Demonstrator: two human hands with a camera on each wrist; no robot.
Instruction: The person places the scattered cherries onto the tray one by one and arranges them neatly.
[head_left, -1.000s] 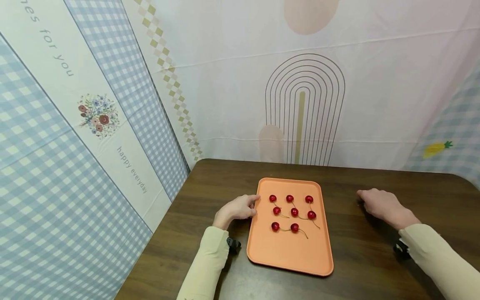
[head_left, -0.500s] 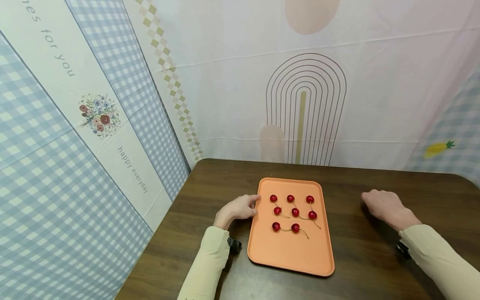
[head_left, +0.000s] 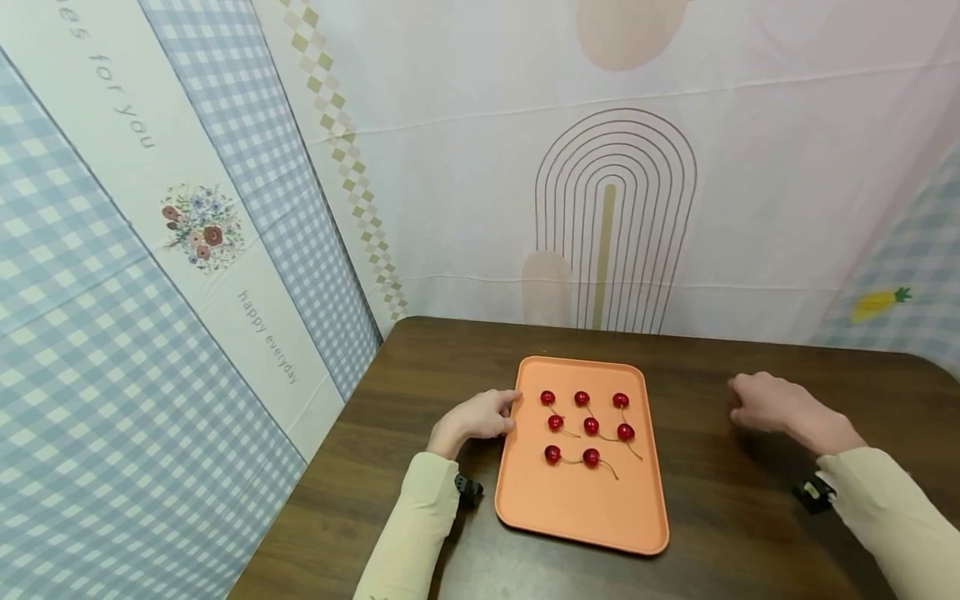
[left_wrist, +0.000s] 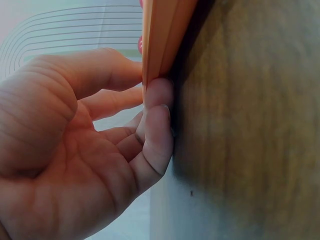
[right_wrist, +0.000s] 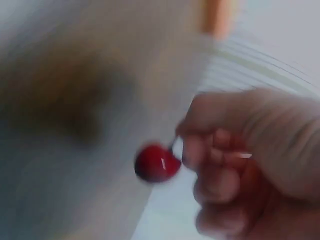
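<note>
An orange rectangular tray [head_left: 581, 512] lies on the table with several red cherries [head_left: 591, 426] in rough rows, thin stems attached. At its left rim, my left hand [head_left: 480, 417] pinches the edge. The left wrist view shows thumb and fingers on either side of the tray's rim [left_wrist: 167, 35]. Well to the right of the tray, my right hand [head_left: 783, 408] is above the table, fingers curled. In the right wrist view, which is blurred, its thumb and forefinger pinch the stem of a single cherry [right_wrist: 157, 162]. The head view does not show that cherry.
The brown wooden table [head_left: 427, 367] extends around the tray, its far edge against a printed cloth backdrop [head_left: 465, 208]. Another checked cloth [head_left: 90, 375] hangs along the left side. Small black devices [head_left: 468, 490] sit at both wrists.
The right hand has shifted right and appears raised from the table, its wrist turned slightly. Left hand, tray and the cherries on it keep their places.
</note>
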